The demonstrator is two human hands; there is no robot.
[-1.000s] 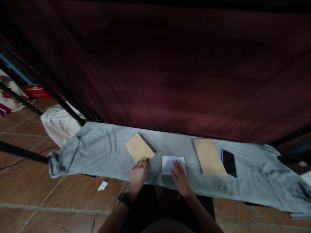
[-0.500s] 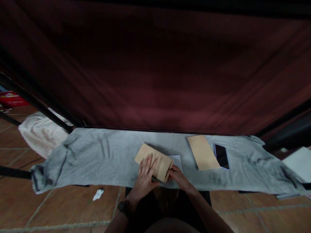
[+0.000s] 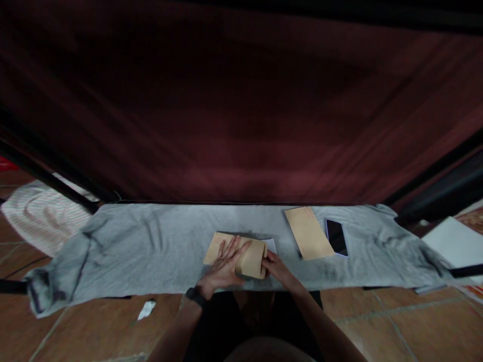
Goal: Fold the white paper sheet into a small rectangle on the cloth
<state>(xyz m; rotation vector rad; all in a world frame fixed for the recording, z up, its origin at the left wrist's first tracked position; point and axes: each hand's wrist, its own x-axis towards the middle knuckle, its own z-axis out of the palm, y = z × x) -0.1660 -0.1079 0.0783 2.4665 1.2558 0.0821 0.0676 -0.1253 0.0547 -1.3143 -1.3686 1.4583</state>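
Note:
A brown paper envelope (image 3: pixel 252 259) lies slantwise on the grey cloth (image 3: pixel 181 251) in front of me. My left hand (image 3: pixel 225 266) rests flat on top of it with the fingers spread. At its right end, which looks folded or gaping, my right hand (image 3: pixel 272 266) has its fingers closed round the edge. A sheet of white paper (image 3: pixel 270 245) peeks out behind that end. Farther right lies a second brown envelope (image 3: pixel 307 234), flat and untouched. Whatever is inside the first envelope is hidden.
A phone (image 3: pixel 337 238) with a purple edge lies right of the second envelope. Dark red fabric (image 3: pixel 241 125) hangs behind the cloth between dark bars. Striped cloth (image 3: pixel 41 216) is at the left, a white board (image 3: pixel 451 241) at the right, and a scrap (image 3: pixel 146 309) on the tiled floor.
The held envelope has turned to lie more level. My left hand has slid and turned slightly on it. My right hand keeps its grip, and the whole view has shifted a little.

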